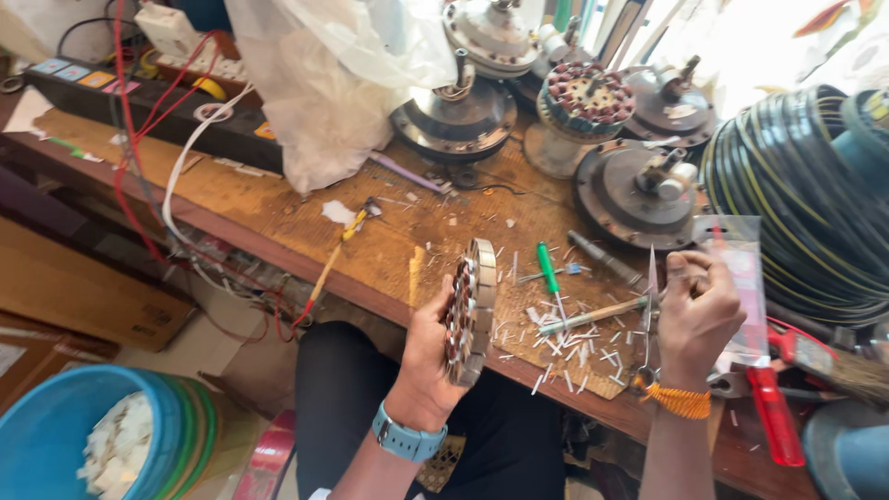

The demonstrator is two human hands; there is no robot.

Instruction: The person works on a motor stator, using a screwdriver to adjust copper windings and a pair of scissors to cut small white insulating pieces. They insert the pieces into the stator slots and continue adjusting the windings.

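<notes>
Motor core [469, 313], a round ring wound with reddish copper coils, stands on edge in the left hand [428, 356], just over the near edge of the wooden tabletop [278, 218]. The fingers [448, 326] of that hand are clamped on it: they curl around the coil face from below while the thumb side lies behind the ring, so the core's metal rim sticks up above them. A blue watch [408, 438] sits on the left wrist.

The right hand [696, 315] hovers to the right, well apart from the core, with its fingers pinched together on a clear plastic packet [741, 278] that hangs down past the palm. A thin pair of scissors [648, 319] also sits against this hand, its blades pointing up; how firmly it is held cannot be told. An orange thread band [682, 401] circles the right wrist.

Between the two hands the tabletop is littered with small white slivers [574, 352]. A green-handled screwdriver [549, 268] and a pale stick [593, 318] lie among them. Farther back stand several round motor housings [632, 194], a white plastic bag [333, 83] and a power strip [148, 97] with red wires [139, 139]. A coil of dark cable [806, 204] fills the right side, and a red-handled tool [773, 417] lies below it. A blue tub [65, 435] of white scraps sits on the floor at lower left.
</notes>
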